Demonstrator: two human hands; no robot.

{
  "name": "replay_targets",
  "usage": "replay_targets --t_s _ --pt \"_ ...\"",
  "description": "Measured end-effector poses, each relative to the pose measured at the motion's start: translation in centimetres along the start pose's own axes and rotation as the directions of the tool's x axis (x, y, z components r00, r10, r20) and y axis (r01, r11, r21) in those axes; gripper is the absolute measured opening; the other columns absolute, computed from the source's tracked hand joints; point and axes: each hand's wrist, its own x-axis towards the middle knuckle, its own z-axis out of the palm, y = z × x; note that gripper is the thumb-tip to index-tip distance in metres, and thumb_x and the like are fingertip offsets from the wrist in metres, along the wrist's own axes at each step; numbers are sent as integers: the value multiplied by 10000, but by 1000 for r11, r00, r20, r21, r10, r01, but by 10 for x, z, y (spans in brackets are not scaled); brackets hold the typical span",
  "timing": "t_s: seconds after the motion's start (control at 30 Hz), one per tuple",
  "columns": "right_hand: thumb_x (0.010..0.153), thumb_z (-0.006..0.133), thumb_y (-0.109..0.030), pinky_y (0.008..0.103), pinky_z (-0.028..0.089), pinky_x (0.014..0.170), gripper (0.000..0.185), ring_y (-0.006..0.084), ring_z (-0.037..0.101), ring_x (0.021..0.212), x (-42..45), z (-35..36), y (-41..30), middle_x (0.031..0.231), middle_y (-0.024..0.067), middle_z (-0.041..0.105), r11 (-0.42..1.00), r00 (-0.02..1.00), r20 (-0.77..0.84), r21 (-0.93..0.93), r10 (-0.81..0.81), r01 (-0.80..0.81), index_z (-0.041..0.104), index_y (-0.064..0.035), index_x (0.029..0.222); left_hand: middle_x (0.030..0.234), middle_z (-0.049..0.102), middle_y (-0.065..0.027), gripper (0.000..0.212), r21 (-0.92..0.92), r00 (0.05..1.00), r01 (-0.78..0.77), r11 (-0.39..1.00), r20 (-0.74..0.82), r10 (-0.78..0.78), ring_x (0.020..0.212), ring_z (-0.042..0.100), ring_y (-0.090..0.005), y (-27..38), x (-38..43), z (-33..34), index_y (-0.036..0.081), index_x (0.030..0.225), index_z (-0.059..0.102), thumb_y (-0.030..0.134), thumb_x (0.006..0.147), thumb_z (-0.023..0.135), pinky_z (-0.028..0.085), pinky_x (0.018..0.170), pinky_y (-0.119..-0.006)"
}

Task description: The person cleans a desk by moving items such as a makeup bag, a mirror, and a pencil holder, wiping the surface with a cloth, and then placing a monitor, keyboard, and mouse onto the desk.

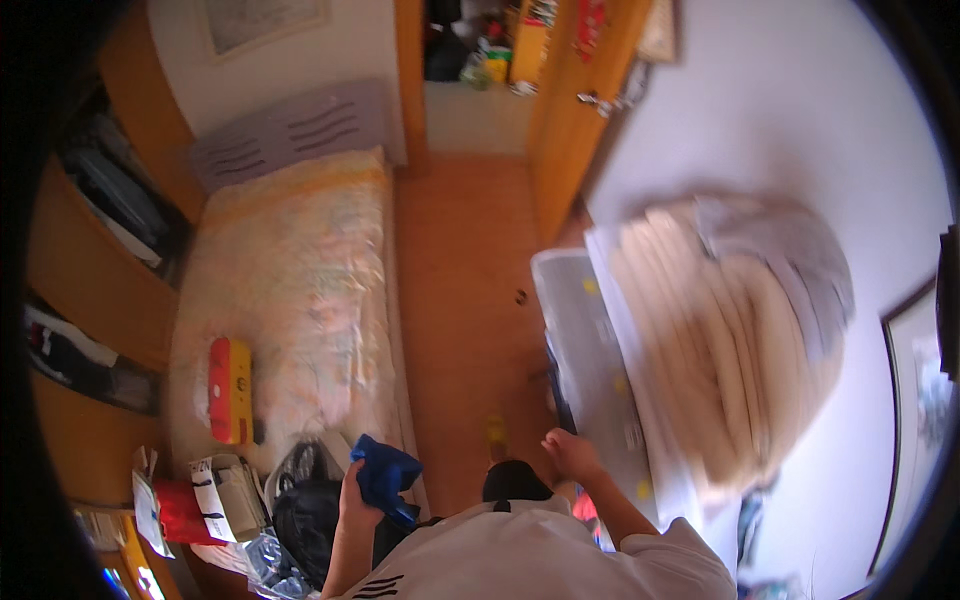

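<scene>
My left hand [358, 501] holds a crumpled blue cloth [386, 474] beside the near end of a bed with a patterned cover [300, 285]. A black bag [304, 517] lies just left of that hand. My right hand [571, 454] is closed, with nothing visible in it; it is near the edge of a grey, translucent storage box [600, 360]. Thick folded beige bedding [720, 360] and a grey cloth [780, 247] are piled beside and above the box.
A red and yellow box [230, 390] rests on the bed. Paper bags [238, 496] stand at its near end. Open wardrobe shelves [112, 292] line the left. Wooden floor [461, 285] runs between bed and bedding towards an open wooden door [577, 112].
</scene>
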Motion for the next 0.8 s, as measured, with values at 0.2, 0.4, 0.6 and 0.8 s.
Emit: replay_targets --t_s 0.2,0.4,0.6,0.8 --pt "862 677 -195 344 476 524 148 289 620 613 296 -77 -111 737 102 641 747 733 -223 28 -643 664 596 -71 852 1124 643 -99 393 -70 999 -46 996 -13 45 1032 613 -297 67 76 149 112 1195 570 329 867 574 509 838 -479" --pt "863 693 -176 297 469 492 115 224 617 546 547 -90 -148 665 76 636 745 756 -298 178 -582 643 646 -77 898 1109 655 -112 453 -157 969 -176 972 148 199 1005 627 -304 131 207 274 97 1174 581 408 843 577 504 855 -500" --pt "904 600 -216 399 490 624 162 321 615 688 727 -35 71 779 149 639 945 945 -44 37 -323 325 639 -60 885 1100 642 -128 413 -24 949 -85 996 303 88 990 627 -299 275 385 424 69 1200 542 348 895 526 532 789 -455" --pt "848 668 -205 373 526 611 165 262 683 676 743 -97 72 856 186 680 891 894 -10 83 449 -446 667 -49 901 1137 628 -123 431 54 958 -169 984 245 151 1013 612 -299 381 524 608 62 1226 535 337 895 555 512 849 -446"
